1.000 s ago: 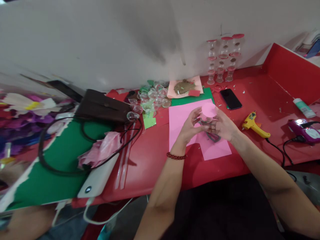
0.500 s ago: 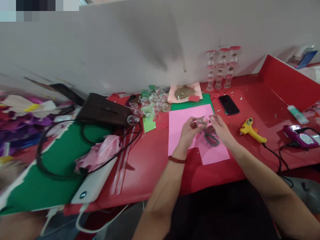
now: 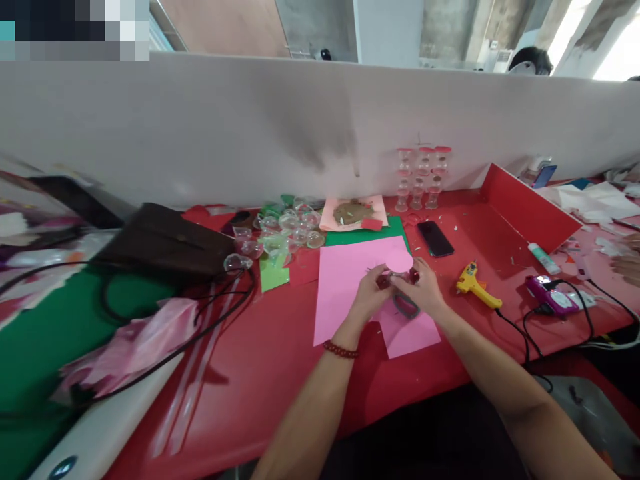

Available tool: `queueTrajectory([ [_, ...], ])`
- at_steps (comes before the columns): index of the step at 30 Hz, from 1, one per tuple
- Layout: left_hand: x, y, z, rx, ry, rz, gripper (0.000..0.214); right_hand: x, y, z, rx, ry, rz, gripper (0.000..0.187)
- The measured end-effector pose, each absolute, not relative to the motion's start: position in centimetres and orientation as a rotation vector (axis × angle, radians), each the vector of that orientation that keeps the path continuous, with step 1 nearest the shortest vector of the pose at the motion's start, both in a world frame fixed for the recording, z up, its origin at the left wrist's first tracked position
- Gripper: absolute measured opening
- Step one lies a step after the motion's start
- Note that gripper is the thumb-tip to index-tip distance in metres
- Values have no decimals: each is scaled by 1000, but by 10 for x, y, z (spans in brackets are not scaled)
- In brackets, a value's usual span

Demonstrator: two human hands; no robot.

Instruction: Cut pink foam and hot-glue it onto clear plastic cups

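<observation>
Over a sheet of pink paper [image 3: 340, 280], my left hand [image 3: 371, 292] and my right hand [image 3: 425, 285] meet around a small clear plastic cup [image 3: 398, 277], fingers closed on it from both sides. A round pink paper disc [image 3: 399, 259] sits at the top of the cup; whether it is stuck on cannot be seen. Partly under my hands, scissors with dark grey handles [image 3: 407, 307] lie on the pink paper, their blades hidden. Behind the paper are a green sheet [image 3: 360, 237] and a pale sheet bearing a brown heap [image 3: 354, 212].
Stacked clear cups with pink discs [image 3: 419, 180] stand by the wall. A phone [image 3: 435, 239], a yellow glue gun [image 3: 477, 287] and a glue bottle [image 3: 544, 259] lie right. Loose clear cups [image 3: 290, 227] and a brown case [image 3: 170, 243] are left. Another person's hand [image 3: 627, 267] shows far right.
The view has tilted up and shifted right. My hands have come closer together around the cup, and the pink disc now shows flat at its top.
</observation>
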State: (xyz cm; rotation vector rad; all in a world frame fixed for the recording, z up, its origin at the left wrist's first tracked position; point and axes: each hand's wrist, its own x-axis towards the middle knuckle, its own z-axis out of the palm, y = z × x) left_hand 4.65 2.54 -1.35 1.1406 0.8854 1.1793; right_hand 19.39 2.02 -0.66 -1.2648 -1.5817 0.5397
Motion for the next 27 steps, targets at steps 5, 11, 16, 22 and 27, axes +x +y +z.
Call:
queueTrajectory([
  [5,46,29,-19,1173,897,1190,46,194,24,-13,-1270,-1612,571,28],
  [11,37,35,-20,1151,1014,1247,44,190,23,-16,-1254,-1650,537,47],
  [16,30,40,-13,1039,1142,1467,48,230,0,8,-1459,-2022,153,23],
  [22,31,39,-7,951,1079,1533,43,319,-38,5,-2231,-1859,-103,33],
  [27,30,41,-14,955,1140,1493,47,346,-38,-13,-2323,-1913,19,39],
])
